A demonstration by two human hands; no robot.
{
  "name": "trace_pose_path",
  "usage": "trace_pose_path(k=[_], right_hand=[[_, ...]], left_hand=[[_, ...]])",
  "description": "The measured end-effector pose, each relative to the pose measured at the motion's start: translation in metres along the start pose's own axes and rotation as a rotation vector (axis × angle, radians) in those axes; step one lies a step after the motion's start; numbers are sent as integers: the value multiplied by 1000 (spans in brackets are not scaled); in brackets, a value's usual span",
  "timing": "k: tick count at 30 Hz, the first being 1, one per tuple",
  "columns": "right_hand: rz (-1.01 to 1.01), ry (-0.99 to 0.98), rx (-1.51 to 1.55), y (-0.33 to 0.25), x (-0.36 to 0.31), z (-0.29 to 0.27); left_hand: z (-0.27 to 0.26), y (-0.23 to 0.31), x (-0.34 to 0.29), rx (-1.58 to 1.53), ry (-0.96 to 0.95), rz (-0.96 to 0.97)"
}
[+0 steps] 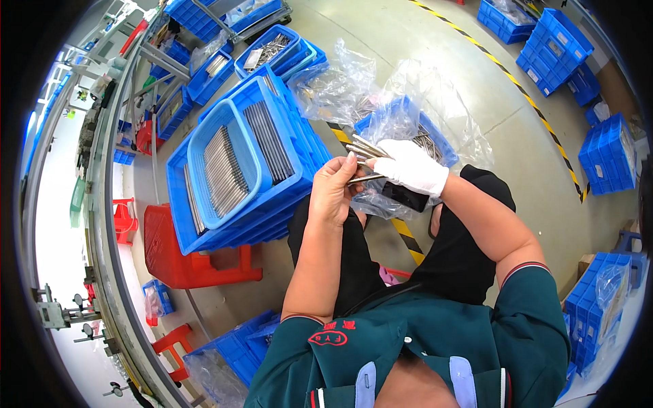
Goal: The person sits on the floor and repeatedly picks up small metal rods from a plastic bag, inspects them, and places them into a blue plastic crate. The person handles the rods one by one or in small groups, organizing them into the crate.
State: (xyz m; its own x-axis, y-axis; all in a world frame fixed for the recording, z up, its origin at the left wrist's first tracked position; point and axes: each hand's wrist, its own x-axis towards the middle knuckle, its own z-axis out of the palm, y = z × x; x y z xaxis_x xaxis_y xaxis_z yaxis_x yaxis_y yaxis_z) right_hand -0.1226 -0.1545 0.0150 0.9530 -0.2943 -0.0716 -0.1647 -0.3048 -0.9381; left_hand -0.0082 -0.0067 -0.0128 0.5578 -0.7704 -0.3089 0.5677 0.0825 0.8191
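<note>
My bare left hand (335, 185) and my right hand (413, 170), in a white glove, meet in front of my knees. Several thin metal rods (367, 147) fan out to the left from the closed right hand. The left fingers are closed on the ends of some of these rods. Just beyond the hands, a blue bin (445, 144) partly lined with clear plastic holds more rods. To my left, a light blue basket (257, 182) holds a neat row of rods. It sits in the top blue crate (299, 153) of a stack, beside another row of darker rods.
A red stool (170, 238) stands by the crate stack. Clear plastic bags (340, 81) lie around the far bin. Blue crates (609, 153) are stacked at the right. Yellow-black tape (524, 88) marks the floor. A long bench (102, 177) runs along the left.
</note>
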Motion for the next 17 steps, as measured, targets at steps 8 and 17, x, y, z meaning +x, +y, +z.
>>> trace_pose_path(k=[8,17], right_hand=[[20,-40,-166,-1,-4,-3],[-55,3,-114,1,-3,-2]], left_hand=[[6,12,-7,353,3,186],[1,7,-3,177,-23,138]])
